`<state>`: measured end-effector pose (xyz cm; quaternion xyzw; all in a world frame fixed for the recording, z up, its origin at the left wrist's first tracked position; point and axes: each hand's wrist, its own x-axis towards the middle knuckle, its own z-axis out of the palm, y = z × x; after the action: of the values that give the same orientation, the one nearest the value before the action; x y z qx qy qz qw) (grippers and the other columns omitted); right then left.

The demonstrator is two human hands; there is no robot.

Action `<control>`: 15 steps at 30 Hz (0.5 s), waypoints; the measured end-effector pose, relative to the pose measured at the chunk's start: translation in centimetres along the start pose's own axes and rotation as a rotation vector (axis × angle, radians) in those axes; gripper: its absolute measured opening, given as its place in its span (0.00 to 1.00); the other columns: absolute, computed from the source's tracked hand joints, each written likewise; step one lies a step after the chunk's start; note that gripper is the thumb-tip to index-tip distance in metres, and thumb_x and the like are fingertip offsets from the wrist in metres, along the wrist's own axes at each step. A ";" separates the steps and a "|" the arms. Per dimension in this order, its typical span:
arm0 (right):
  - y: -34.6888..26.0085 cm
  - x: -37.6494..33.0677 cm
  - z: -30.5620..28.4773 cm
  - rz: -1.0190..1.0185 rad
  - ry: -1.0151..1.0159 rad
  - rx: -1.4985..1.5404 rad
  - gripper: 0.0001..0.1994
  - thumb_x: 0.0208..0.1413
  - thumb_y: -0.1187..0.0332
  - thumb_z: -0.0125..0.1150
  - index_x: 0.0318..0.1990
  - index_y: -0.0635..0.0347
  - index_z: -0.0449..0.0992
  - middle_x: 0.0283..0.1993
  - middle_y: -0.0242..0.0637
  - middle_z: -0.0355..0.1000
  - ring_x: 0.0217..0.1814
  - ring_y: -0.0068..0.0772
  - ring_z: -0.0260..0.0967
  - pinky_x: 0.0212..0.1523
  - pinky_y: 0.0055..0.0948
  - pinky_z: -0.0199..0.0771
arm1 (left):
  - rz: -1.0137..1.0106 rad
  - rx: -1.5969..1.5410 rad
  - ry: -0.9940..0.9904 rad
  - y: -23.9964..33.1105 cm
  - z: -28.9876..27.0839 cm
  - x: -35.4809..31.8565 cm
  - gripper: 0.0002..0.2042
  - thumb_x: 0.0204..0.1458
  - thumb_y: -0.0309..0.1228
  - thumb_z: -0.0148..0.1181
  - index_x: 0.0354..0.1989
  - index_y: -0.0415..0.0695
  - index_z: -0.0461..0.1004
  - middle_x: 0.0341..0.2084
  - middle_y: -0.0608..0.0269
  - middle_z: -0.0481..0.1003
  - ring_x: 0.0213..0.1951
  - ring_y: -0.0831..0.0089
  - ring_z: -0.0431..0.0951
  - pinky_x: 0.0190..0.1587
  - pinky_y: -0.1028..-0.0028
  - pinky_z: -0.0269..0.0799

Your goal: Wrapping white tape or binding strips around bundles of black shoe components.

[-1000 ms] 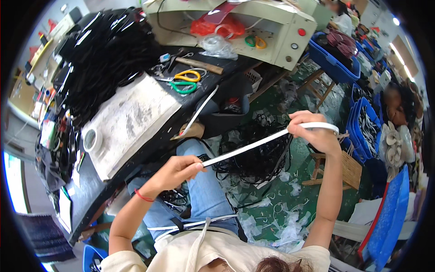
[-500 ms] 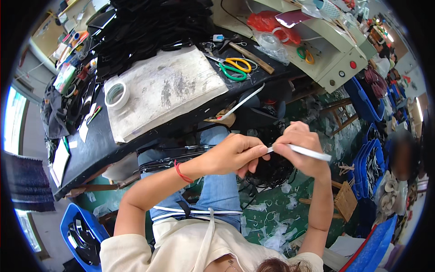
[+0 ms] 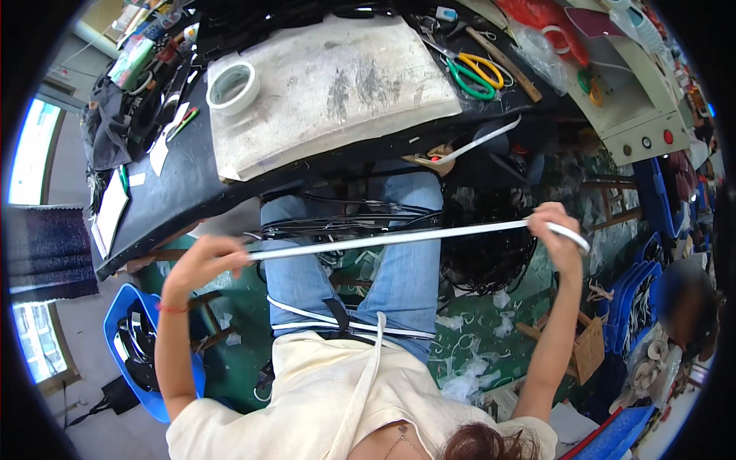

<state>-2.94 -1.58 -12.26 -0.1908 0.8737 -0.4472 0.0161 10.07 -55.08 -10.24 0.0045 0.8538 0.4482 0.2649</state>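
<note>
A long narrow white strip (image 3: pixel 391 241) stretches straight across above my thighs. My left hand (image 3: pixel 205 264) pinches its left end between thumb and fingers. My right hand (image 3: pixel 558 230) is closed round the strip farther right, and a short curved end sticks out beyond that hand. Beneath it, several thin black strips (image 3: pixel 349 223) lie across my jeans near the knees. More white strips (image 3: pixel 299 313) with a dark piece lie over my lap by the waist.
A worn white board (image 3: pixel 330 100) lies on the black table, bearing a tape roll (image 3: pixel 232 87). Scissors (image 3: pixel 475 75) and a wooden-handled tool (image 3: pixel 502 63) sit to its right. A blue bin (image 3: pixel 123 307) holds dark pieces at left. A black tangle (image 3: pixel 487 249) lies beyond my right knee.
My hands have moved from close together to wide apart, left hand leftward, right hand slightly right. The white strip is now drawn out between them. The view has shifted, too.
</note>
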 end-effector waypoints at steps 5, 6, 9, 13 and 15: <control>0.2 -2.7 13.2 -0.045 -0.156 -0.189 0.06 0.49 0.64 0.61 0.30 0.53 0.79 0.28 0.30 0.75 0.40 0.30 0.68 0.61 0.48 0.46 | -0.259 0.902 0.285 -9.5 2.0 -4.9 0.12 0.45 0.29 0.62 0.38 0.39 0.76 0.33 0.54 0.77 0.34 0.61 0.77 0.38 0.67 0.71; 0.3 -3.3 14.7 -0.055 -0.118 -0.260 0.06 0.48 0.65 0.62 0.28 0.55 0.80 0.27 0.31 0.75 0.37 0.30 0.70 0.60 0.43 0.50 | -0.268 0.962 0.276 -8.1 3.5 -3.0 0.16 0.44 0.27 0.61 0.44 0.39 0.73 0.42 0.49 0.74 0.41 0.50 0.74 0.44 0.62 0.70; 0.2 -4.9 16.0 0.039 -0.037 -0.184 0.04 0.46 0.68 0.64 0.29 0.56 0.80 0.27 0.31 0.74 0.35 0.29 0.70 0.57 0.43 0.55 | 0.131 0.237 0.275 -2.4 9.0 4.1 0.15 0.50 0.29 0.58 0.46 0.37 0.72 0.43 0.48 0.74 0.46 0.52 0.74 0.50 0.63 0.69; 0.3 -5.7 17.0 0.044 0.072 -0.175 0.05 0.46 0.67 0.64 0.30 0.55 0.79 0.27 0.30 0.73 0.36 0.29 0.68 0.57 0.42 0.51 | 0.311 0.010 0.059 3.1 17.1 12.3 0.17 0.53 0.35 0.57 0.47 0.39 0.71 0.45 0.47 0.73 0.48 0.53 0.72 0.49 0.64 0.69; 0.3 -5.9 17.6 0.036 0.069 -0.202 0.06 0.45 0.67 0.65 0.31 0.55 0.79 0.27 0.30 0.73 0.36 0.28 0.68 0.56 0.41 0.52 | 0.313 -0.048 -0.031 3.9 19.3 15.4 0.14 0.52 0.37 0.57 0.40 0.39 0.75 0.34 0.49 0.77 0.37 0.55 0.77 0.41 0.66 0.72</control>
<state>5.94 -12.97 -23.91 -0.1603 0.9176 -0.3628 -0.0252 4.78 -34.22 -22.95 0.1380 0.8274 0.5043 0.2050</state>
